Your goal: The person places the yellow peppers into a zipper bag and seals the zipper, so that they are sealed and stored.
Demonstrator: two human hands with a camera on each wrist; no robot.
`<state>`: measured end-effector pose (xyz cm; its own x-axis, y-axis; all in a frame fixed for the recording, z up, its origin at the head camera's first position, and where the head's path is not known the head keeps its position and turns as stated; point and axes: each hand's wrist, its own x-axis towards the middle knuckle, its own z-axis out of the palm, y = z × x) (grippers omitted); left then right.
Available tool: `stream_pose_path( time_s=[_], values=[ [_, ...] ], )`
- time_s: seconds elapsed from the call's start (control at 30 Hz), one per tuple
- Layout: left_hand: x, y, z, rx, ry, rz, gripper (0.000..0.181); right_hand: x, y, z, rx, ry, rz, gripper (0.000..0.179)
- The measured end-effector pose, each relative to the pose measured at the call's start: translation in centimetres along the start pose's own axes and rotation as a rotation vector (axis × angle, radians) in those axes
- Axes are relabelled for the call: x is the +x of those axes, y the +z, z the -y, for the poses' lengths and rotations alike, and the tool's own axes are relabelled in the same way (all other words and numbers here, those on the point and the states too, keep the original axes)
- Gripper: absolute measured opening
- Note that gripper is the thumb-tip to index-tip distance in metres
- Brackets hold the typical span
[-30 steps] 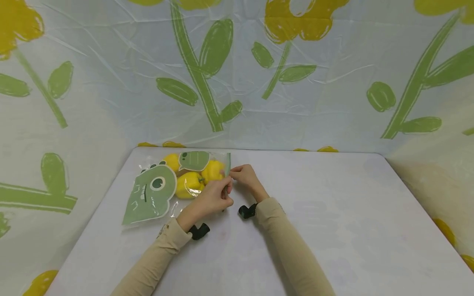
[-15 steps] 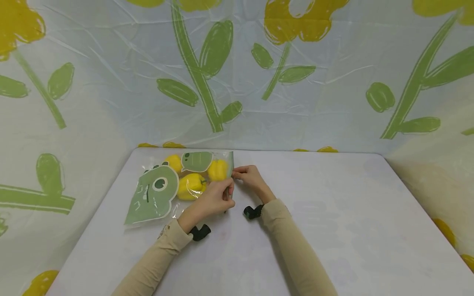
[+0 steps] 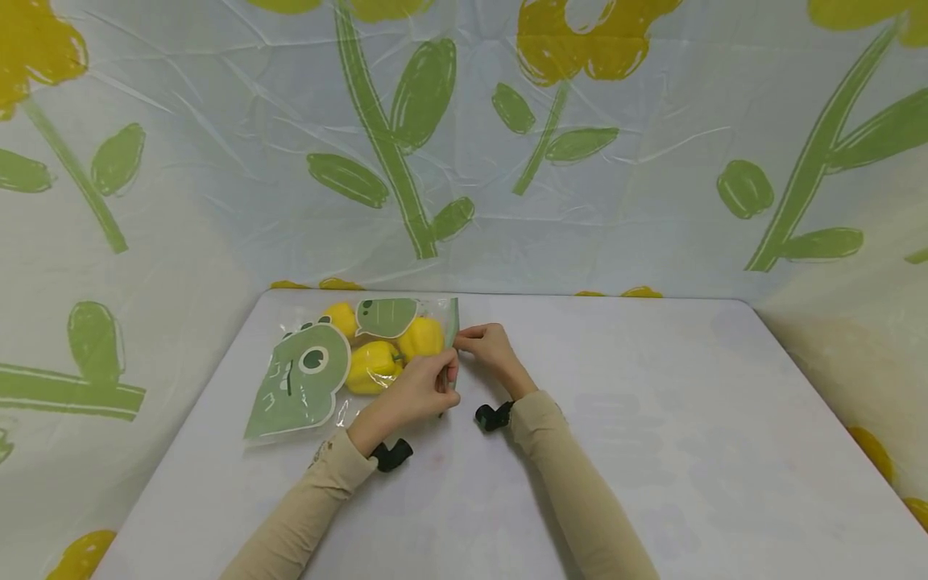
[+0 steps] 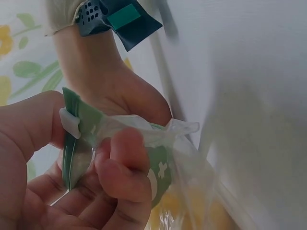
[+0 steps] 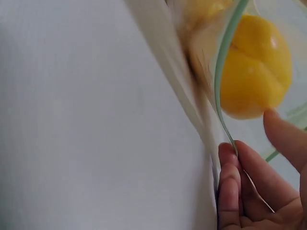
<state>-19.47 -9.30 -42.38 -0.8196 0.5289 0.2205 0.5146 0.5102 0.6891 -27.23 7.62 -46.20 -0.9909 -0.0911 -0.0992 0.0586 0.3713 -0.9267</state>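
Observation:
A clear zip bag (image 3: 297, 387) printed with green cartoon monsters lies toward the back left of the table. Three yellow bell peppers (image 3: 373, 368) show inside it. My left hand (image 3: 420, 387) pinches the near part of the bag's green-edged mouth. Close up, its thumb lies by a small white slider (image 4: 70, 123) on the green zip strip (image 4: 72, 153). My right hand (image 3: 493, 350) holds the same mouth farther back. In the right wrist view, its fingers (image 5: 259, 167) have the green rim between them, while the thumb stands apart near a pepper (image 5: 256, 67).
Both hands work over a white table (image 3: 689, 419). Behind and beside it hangs a curtain (image 3: 580, 225) with yellow flowers and green leaves. A black wrist mount (image 3: 391, 455) sits at the left cuff, and another mount (image 3: 495, 416) at the right.
The bag's mouth and my right hand have shifted slightly to the right. My left hand stays nearly in place, and the peppers have settled a little inside the bag.

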Motion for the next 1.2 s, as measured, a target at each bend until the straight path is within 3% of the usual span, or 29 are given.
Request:
stream_pose_path(
  time_s=[0.3, 0.6, 0.8, 0.97, 1.2],
  values=[
    [0.0, -0.2, -0.2, 0.011, 0.003, 0.003, 0.022, -0.2, 0.0, 0.4, -0.008, 0.023, -0.020, 0.027],
    [-0.1, 0.0, -0.2, 0.005, 0.014, 0.018, 0.022, 0.1, 0.8, 0.6, -0.135, 0.054, -0.107, 0.024],
    [-0.1, 0.2, -0.4, 0.008, 0.008, 0.040, 0.020, -0.2, 0.5, 0.3, -0.085, 0.058, -0.118, 0.032],
    [-0.2, 0.4, -0.7, 0.021, 0.014, 0.077, 0.019, -0.3, -0.4, -0.1, -0.031, 0.023, -0.077, 0.029],
    [-0.3, 0.6, -1.1, 0.097, 0.016, 0.095, 0.035, -0.5, -2.1, -0.5, 0.016, -0.088, 0.119, 0.030]
  ],
)
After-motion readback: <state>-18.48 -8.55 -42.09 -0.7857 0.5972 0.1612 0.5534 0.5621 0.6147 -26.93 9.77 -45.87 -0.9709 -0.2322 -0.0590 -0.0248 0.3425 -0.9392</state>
